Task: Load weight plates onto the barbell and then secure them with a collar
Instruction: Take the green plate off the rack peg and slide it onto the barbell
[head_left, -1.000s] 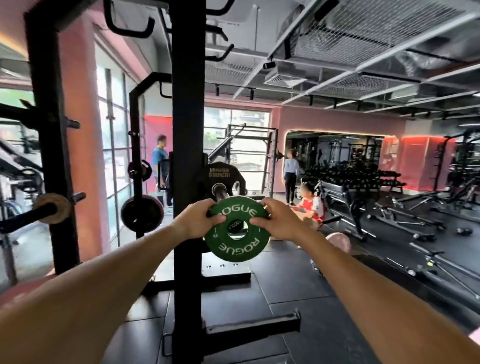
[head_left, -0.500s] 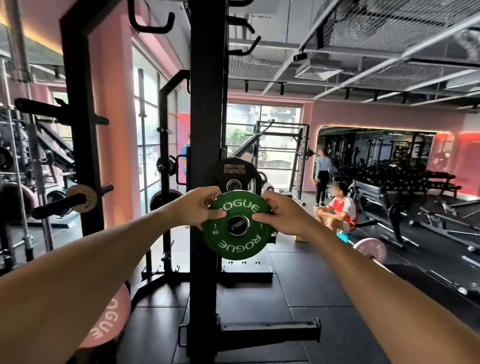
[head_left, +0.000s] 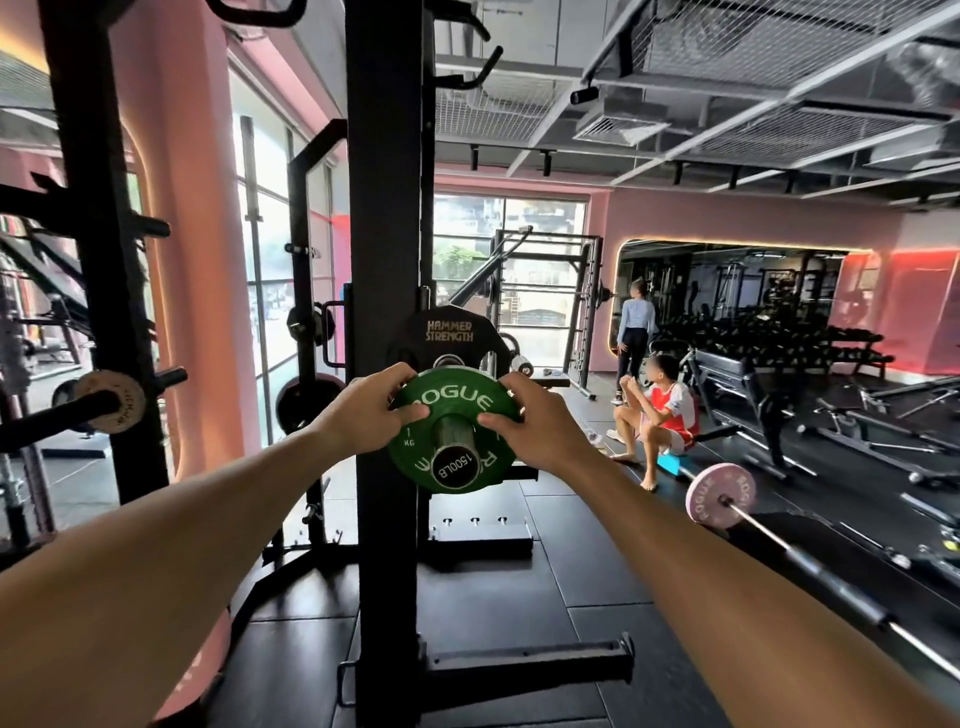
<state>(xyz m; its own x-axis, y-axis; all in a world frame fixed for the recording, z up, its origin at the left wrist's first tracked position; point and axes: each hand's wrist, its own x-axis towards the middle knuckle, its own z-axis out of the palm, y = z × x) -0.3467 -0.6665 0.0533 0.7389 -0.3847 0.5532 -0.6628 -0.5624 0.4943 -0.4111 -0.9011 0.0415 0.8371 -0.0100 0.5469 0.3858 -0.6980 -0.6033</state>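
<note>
A black rack upright (head_left: 387, 208) runs from top to bottom at the centre of the frame, with a second black post (head_left: 98, 260) at the left. A pink pillar (head_left: 192, 249) stands between them, beside tall windows (head_left: 270, 291). At right centre a person in a red and white shirt (head_left: 658, 410) crouches on the dark rubber floor (head_left: 587, 571); another person in a pale top (head_left: 636, 327) stands behind. A pink plate on a floor bar (head_left: 719, 493) lies at lower right. Dumbbell racks (head_left: 810, 348) line the far wall under an open mesh ceiling (head_left: 727, 67).
</note>
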